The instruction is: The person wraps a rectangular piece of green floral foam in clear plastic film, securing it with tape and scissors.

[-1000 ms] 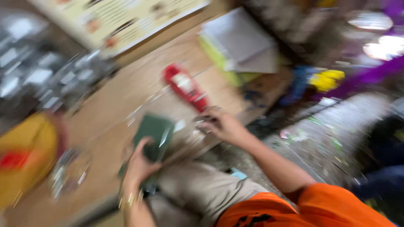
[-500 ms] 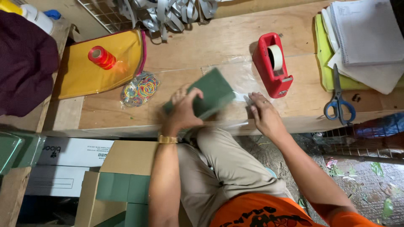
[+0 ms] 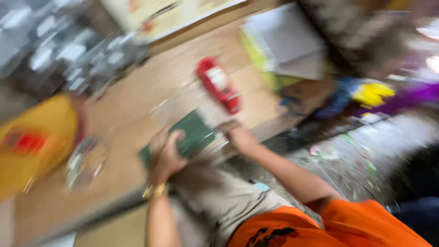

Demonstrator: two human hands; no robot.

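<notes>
- A person's left hand (image 3: 167, 153) rests on a dark green block (image 3: 190, 137) at the near edge of the wooden tabletop (image 3: 137, 100), fingers spread over it and holding it down.
- The right hand (image 3: 231, 128) touches the block's right end; its fingers are too blurred to judge, perhaps pinching clear film.
- A red tape dispenser (image 3: 218, 84) lies just beyond.
- The step looks like wrapping the block; next calls for a steady pull on the film.
- Compared with half a second ago, the view has swung and blurred; the hands stay on the block.
</notes>
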